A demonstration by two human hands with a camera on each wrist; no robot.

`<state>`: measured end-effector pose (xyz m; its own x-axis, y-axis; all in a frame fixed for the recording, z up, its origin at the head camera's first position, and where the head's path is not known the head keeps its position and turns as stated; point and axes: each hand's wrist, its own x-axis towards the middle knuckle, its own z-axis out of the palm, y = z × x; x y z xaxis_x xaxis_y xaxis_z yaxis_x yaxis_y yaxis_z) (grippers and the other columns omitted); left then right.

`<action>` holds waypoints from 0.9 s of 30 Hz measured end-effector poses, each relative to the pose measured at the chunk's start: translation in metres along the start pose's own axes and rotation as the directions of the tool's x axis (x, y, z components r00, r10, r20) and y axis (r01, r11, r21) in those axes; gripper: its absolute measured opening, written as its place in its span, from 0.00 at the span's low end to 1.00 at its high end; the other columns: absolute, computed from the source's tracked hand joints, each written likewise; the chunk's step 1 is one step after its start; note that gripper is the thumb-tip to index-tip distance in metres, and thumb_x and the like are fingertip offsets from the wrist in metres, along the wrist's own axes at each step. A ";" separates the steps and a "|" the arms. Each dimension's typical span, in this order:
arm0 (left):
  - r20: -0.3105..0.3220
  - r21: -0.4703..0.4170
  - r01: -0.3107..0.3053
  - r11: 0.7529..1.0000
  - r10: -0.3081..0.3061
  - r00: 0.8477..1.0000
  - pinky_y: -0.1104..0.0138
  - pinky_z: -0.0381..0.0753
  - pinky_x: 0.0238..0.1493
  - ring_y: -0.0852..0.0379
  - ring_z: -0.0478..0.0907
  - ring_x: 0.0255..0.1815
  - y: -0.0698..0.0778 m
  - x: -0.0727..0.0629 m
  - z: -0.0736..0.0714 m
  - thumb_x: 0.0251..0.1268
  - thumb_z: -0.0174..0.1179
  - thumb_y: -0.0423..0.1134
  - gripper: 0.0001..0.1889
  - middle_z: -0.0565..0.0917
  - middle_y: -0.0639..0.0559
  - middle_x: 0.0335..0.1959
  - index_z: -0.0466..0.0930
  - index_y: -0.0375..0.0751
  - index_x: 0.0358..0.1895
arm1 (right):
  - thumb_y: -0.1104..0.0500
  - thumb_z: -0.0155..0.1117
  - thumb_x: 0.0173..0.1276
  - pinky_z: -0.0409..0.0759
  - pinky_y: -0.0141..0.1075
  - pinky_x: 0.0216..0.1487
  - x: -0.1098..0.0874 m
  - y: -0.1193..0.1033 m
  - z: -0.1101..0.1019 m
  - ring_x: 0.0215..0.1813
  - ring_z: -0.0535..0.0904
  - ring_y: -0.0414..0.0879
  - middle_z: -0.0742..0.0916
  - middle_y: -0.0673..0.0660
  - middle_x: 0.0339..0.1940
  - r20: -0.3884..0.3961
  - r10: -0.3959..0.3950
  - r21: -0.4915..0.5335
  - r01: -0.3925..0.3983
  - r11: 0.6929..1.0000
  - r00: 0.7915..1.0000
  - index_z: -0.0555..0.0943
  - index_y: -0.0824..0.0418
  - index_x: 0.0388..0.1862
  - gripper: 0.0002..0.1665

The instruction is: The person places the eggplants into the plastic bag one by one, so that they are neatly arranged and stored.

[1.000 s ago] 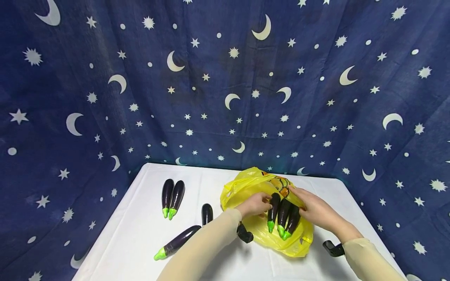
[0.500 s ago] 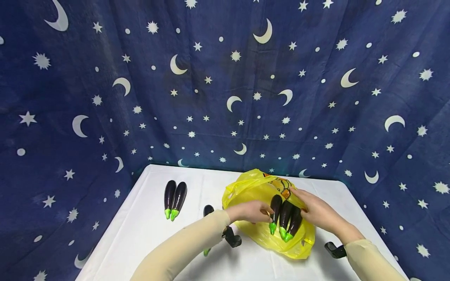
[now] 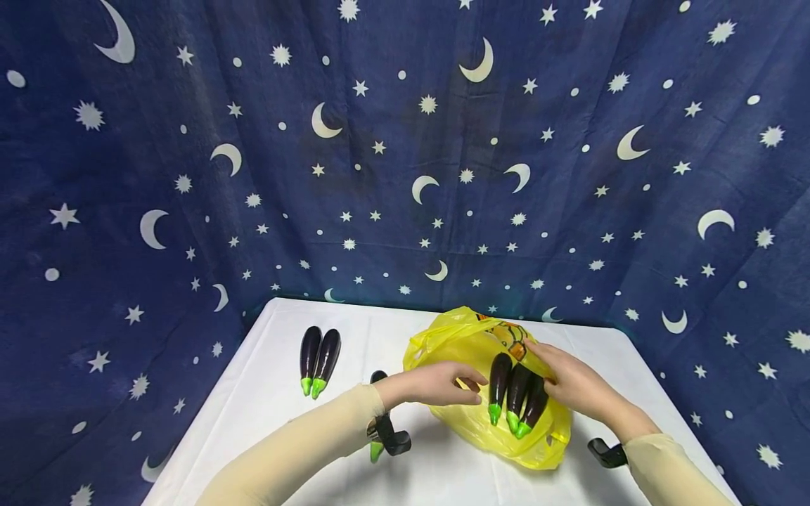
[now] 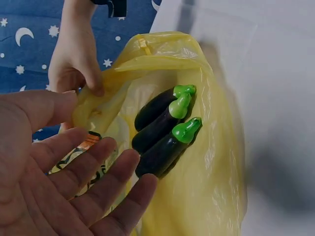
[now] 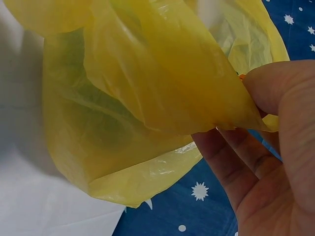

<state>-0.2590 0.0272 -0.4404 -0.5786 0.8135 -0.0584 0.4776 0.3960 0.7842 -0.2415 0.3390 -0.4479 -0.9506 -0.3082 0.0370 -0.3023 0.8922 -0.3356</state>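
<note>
A yellow plastic bag [image 3: 468, 425] lies with its mouth spread on the table, and three dark purple eggplants [image 3: 519, 397] with green stems lie side by side inside. My left hand [image 3: 439, 384] hovers over the bag's left side, apart from the nearest eggplant [image 4: 167, 150]; the left wrist view shows its fingers spread and holding nothing. With thumb and fingers, my right hand [image 3: 579, 379] pinches the bag's right edge, the yellow film [image 5: 162, 83] hanging from the grip in the right wrist view.
Two more eggplants [image 3: 325, 362] lie together at the table's back left. Another eggplant [image 3: 378, 377] is partly hidden behind my left wrist. The white table [image 3: 253, 379] meets a blue curtain [image 3: 405, 176] with moons and stars.
My left hand has drawn left, away from the leftmost eggplant in the bag, and its fingers have loosened. My right hand keeps its hold on the bag's edge.
</note>
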 end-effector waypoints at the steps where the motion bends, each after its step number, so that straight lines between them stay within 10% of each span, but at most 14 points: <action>1: -0.009 -0.008 0.002 1.000 -0.002 1.000 0.74 0.78 0.54 0.65 0.80 0.55 0.000 -0.003 -0.001 0.72 0.64 0.45 0.22 0.85 0.54 0.55 0.80 0.43 0.66 | 0.70 0.66 0.64 0.66 0.65 0.70 0.000 0.000 0.000 0.74 0.66 0.67 0.71 0.67 0.76 0.001 -0.001 0.000 0.001 1.000 1.000 0.63 0.62 0.80 0.45; 27: -0.304 -0.048 -0.018 0.999 0.003 0.953 0.69 0.82 0.54 0.57 0.81 0.57 -0.025 -0.070 -0.029 0.76 0.61 0.41 0.25 0.80 0.51 0.64 0.73 0.48 0.73 | 0.70 0.65 0.65 0.67 0.64 0.69 -0.002 0.003 0.002 0.75 0.65 0.67 0.70 0.67 0.76 0.000 -0.011 -0.011 0.011 1.000 1.000 0.64 0.62 0.80 0.44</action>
<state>-0.2498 -0.0526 -0.4380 -0.7510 0.6465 0.1343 0.4558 0.3604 0.8139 -0.2407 0.3416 -0.4511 -0.9474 -0.3175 0.0410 -0.3131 0.8924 -0.3249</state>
